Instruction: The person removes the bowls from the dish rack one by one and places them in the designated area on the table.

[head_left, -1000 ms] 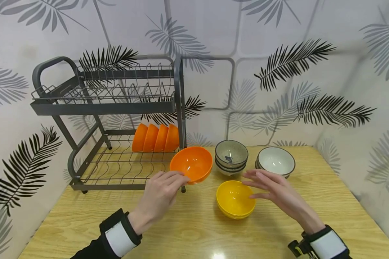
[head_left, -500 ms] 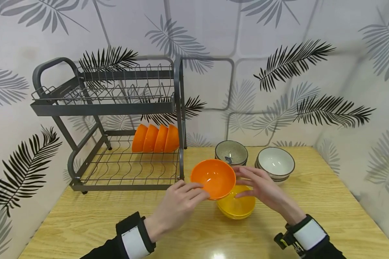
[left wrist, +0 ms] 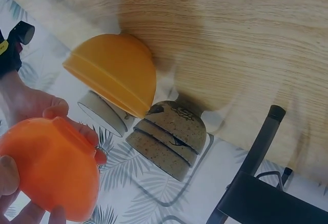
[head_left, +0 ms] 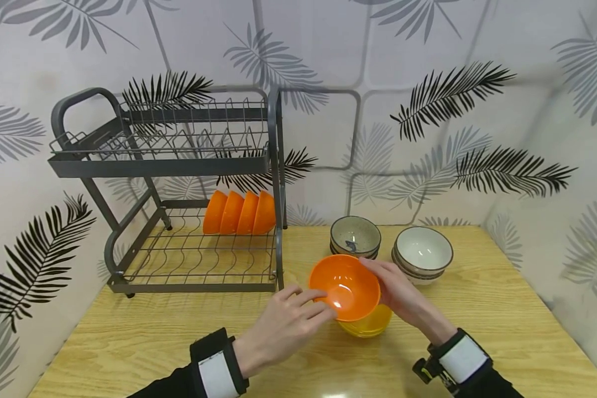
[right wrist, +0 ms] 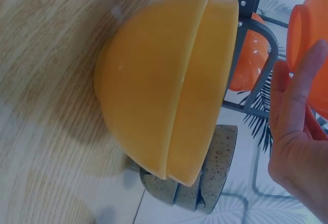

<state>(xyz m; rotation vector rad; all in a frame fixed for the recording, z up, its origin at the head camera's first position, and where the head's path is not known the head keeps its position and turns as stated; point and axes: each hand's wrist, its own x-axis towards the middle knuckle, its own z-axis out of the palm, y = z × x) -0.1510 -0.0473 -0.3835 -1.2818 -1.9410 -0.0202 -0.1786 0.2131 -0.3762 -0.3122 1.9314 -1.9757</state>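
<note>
Both of my hands hold one orange bowl [head_left: 348, 284], tilted with its inside facing me, above the yellow bowls. My left hand [head_left: 286, 329] grips it at the left and lower rim. My right hand [head_left: 407, 298] holds its right side, with fingers reaching the upper rim and the back. In the left wrist view, right-hand fingers lie near the bowl's foot. The stacked yellow bowls [right wrist: 154, 85] stand upright on the table, partly hidden in the head view by the orange bowl.
Behind stand a stack of speckled grey bowls [head_left: 354, 235] and a stack of white bowls [head_left: 424, 249]. At left is a dark two-tier dish rack [head_left: 179, 287], with several orange bowls [head_left: 239, 213] on edge in its lower tier. The wooden table [head_left: 149, 331] meets a patterned backdrop.
My left hand has carried the orange bowl rightward and down, away from the rack to above the yellow bowls. My right hand has moved left and taken hold of the bowl's right side.
</note>
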